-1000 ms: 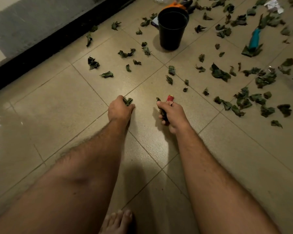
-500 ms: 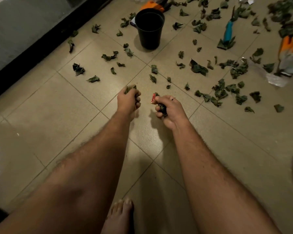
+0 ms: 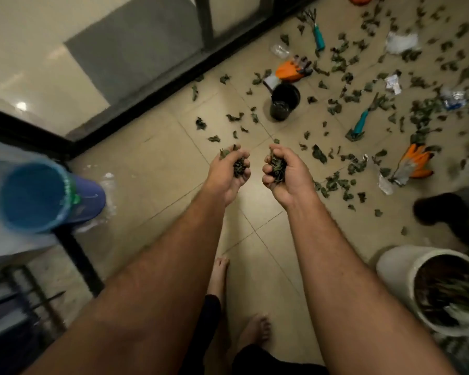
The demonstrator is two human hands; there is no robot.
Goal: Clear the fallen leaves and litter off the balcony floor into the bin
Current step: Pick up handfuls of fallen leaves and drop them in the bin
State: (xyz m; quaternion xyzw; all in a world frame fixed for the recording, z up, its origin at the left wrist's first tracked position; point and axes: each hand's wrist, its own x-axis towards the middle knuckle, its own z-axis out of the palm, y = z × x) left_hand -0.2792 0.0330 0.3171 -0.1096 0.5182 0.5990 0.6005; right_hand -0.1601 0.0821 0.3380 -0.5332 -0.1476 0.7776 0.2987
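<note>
Both hands raised, palms up. Left hand (image 3: pixel 229 171) cups crumpled dark-green leaves (image 3: pixel 238 167); right hand (image 3: pixel 283 173) clamps another wad (image 3: pixel 278 169). More leaves (image 3: pixel 333 182) scattered far right on floor (image 3: pixel 152 163).

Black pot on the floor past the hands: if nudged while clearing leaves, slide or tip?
The black pot is taller than wide and narrows toward its base, so it probably tips. It looks like thin plastic, nearly empty, so likely light. On the smooth tile floor, a low nudge may just slide it.
</note>
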